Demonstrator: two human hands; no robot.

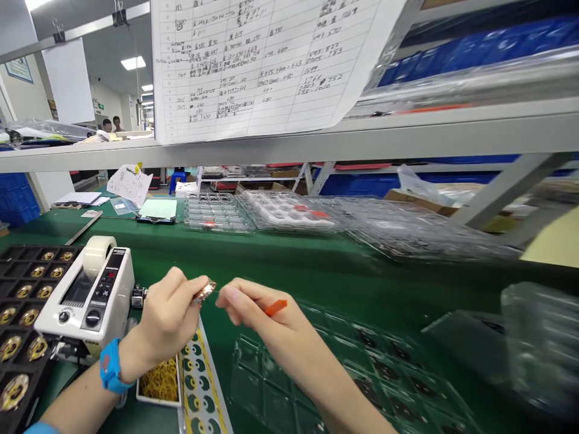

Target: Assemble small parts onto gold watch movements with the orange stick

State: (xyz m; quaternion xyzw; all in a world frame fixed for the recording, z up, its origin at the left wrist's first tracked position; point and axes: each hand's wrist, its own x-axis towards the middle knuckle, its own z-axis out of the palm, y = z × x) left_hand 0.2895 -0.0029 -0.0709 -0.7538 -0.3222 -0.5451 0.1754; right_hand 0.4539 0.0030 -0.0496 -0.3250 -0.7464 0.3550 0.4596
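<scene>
My left hand [165, 316], wearing a blue wristband [113, 364], pinches a small shiny gold-coloured metal part [206, 291] between thumb and fingers. Close by on its right, my right hand [253, 304] is closed around a slim tool whose orange end [275, 307] sticks out behind the thumb. The tool's working tip is hidden or too fine to make out. Below the left hand lie a white box [158, 402] of small yellow rings and a pale sheet [205, 386] with rows of round cut-outs and yellow pieces.
A white tape dispenser [106, 289] stands at the left, beside a black tray [34, 265] of gold round parts. Clear plastic trays [253, 361] with dark parts lie at the lower right. More trays [289, 211] line the back, under a shelf beam [289, 141] with a handwritten sheet [262, 72].
</scene>
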